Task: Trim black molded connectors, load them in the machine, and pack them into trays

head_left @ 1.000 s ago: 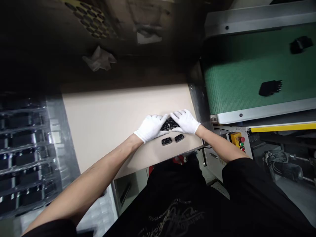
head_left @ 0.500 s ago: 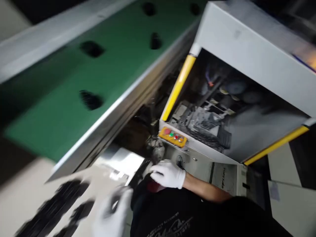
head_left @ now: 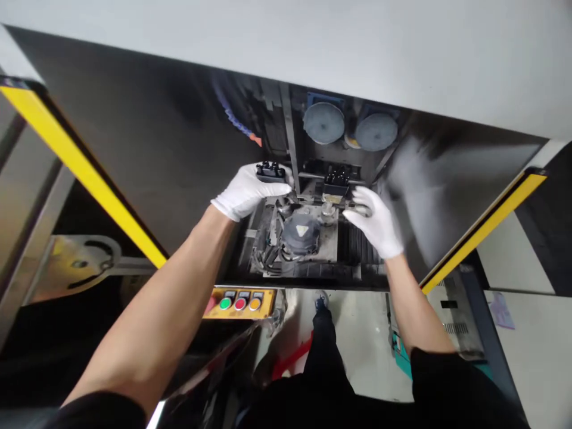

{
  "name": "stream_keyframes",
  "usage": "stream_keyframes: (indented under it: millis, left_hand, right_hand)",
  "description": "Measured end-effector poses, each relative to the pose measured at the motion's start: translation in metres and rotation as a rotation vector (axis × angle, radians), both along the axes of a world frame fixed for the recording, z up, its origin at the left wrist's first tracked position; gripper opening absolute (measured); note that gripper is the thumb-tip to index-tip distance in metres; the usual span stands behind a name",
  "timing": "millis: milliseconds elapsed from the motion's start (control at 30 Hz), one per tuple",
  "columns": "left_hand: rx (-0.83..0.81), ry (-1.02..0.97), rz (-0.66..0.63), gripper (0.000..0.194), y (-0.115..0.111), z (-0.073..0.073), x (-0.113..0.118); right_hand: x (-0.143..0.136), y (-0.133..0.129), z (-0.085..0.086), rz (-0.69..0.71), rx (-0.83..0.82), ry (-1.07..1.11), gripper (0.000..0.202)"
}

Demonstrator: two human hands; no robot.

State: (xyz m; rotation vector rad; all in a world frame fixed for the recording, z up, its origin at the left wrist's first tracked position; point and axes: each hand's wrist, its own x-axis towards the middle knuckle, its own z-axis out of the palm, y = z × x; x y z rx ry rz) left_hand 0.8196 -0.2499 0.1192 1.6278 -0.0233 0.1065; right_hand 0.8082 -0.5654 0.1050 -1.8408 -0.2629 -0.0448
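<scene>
Inside the machine's opening, my white-gloved left hand (head_left: pixel 245 192) holds a small black part (head_left: pixel 270 173) with several knobs on top, its thumb in front. A second, similar black part (head_left: pixel 337 179) sits on a light fixture block to the right of it. My right hand (head_left: pixel 376 221), gloved too, is beside that second part, with thumb and fingers apart and nothing seen between them. Whether its fingertips touch the part I cannot tell. Between and below the hands is the grimy machine base (head_left: pixel 330 241) with a round dark cover (head_left: pixel 301 232) and cables.
Two round grey discs (head_left: pixel 324 123) hang behind the fixture. A blue hose with an orange nozzle (head_left: pixel 255 139) is at their left. Yellow bars (head_left: pixel 89 182) edge both sides of the opening. Below it is a yellow button panel (head_left: pixel 245 302). A white hood spans the top.
The view has swung from the green conveyor to the machine's opening. Both hands have moved into it, and the black part in my left hand now shows clearly.
</scene>
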Motion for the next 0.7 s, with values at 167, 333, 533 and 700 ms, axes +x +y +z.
stream_keyframes:
  millis: [167, 333, 533, 700]
  left_hand:
    - [-0.046, 0.102, -0.118, 0.048, -0.009, 0.012, 0.009]
    - [-0.127, 0.048, 0.005, 0.042, -0.013, 0.009, 0.01]
    - [-0.097, 0.073, -0.015, 0.033, -0.018, 0.016, 0.01]
    - [-0.171, 0.074, 0.027, 0.031, -0.02, 0.023, 0.009]
  right_hand:
    - [0.067, 0.065, 0.018, 0.45, 0.254, 0.088, 0.033]
    - [0.06, 0.07, 0.015, 0.309, 0.338, 0.038, 0.024]
    - [0.057, 0.073, 0.024, 0.283, 0.226, 0.035, 0.017]
    - [0.051, 0.077, 0.023, 0.196, 0.292, 0.041, 0.016]
